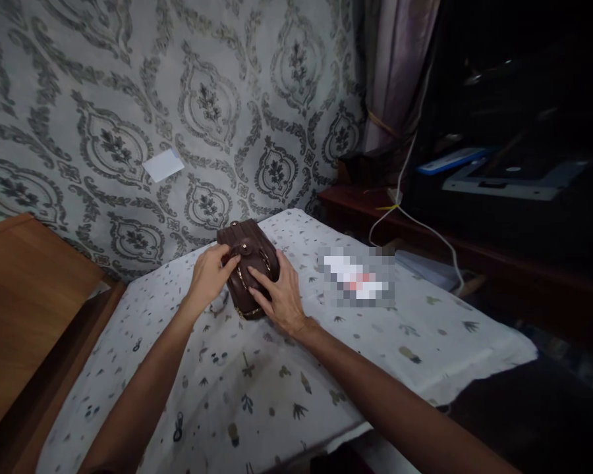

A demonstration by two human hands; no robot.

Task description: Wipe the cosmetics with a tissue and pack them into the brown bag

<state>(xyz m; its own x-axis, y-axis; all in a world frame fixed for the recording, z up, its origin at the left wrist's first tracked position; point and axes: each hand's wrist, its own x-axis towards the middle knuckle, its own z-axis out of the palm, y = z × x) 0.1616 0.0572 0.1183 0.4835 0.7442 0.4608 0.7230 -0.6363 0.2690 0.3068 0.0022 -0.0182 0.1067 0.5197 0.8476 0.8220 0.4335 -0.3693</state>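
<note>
A dark brown handbag with gold chain trim and a round clasp lies on a white printed cloth. My left hand is at the bag's upper left, its thumb and fingers closed on the flap's edge beside the clasp. From the right, my right hand grips the bag: some fingers press on its front over the chain, while others reach along its right side. What lies under the flap is hidden.
A blurred-out white and red item lies right of the bag. A wooden panel stands at the left. White cable hangs near a dark red shelf at the right. Patterned wallpaper bearing a white card rises behind.
</note>
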